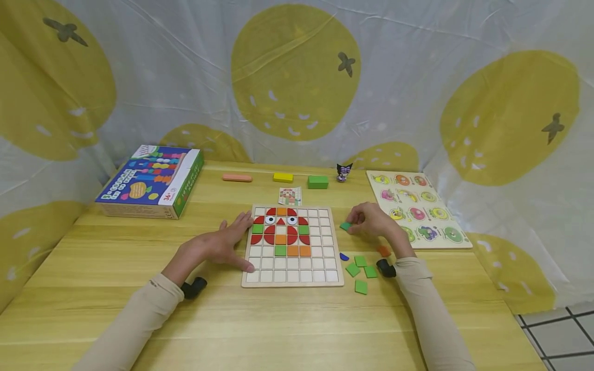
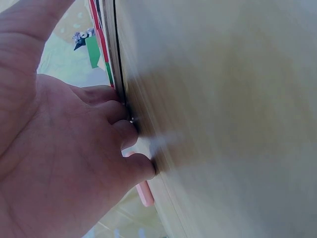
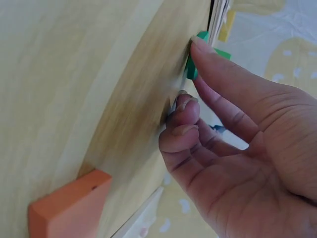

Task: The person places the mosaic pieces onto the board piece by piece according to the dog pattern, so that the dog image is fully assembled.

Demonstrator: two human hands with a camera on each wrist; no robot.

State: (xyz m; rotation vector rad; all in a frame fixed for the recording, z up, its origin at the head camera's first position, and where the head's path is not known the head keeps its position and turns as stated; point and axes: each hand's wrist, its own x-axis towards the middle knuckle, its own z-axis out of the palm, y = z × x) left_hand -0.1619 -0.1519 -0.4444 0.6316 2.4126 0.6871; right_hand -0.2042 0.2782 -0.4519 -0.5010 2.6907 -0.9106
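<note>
In the head view a square wooden grid board (image 1: 287, 276) lies on the table, with red, orange, green and white-eyed tiles forming a figure in its upper left and middle. My left hand (image 1: 223, 245) rests at the board's left side, fingers spread along the edge and thumb at its lower left cells. Right of the board, my right hand (image 1: 373, 221) pinches a green tile (image 3: 192, 69) between thumb and index finger, close over the table. Near that hand lie several loose green tiles (image 1: 352, 269), an orange tile (image 1: 383, 251) and a blue half-round piece (image 1: 344, 256).
Behind the board is a small picture card (image 1: 290, 196). Farther back stand a salmon stick (image 1: 237, 178), a yellow block (image 1: 283, 178), a green block (image 1: 317, 182) and a figurine (image 1: 344, 172). A toy box (image 1: 139, 180) sits left, a fruit puzzle board (image 1: 440, 244) right.
</note>
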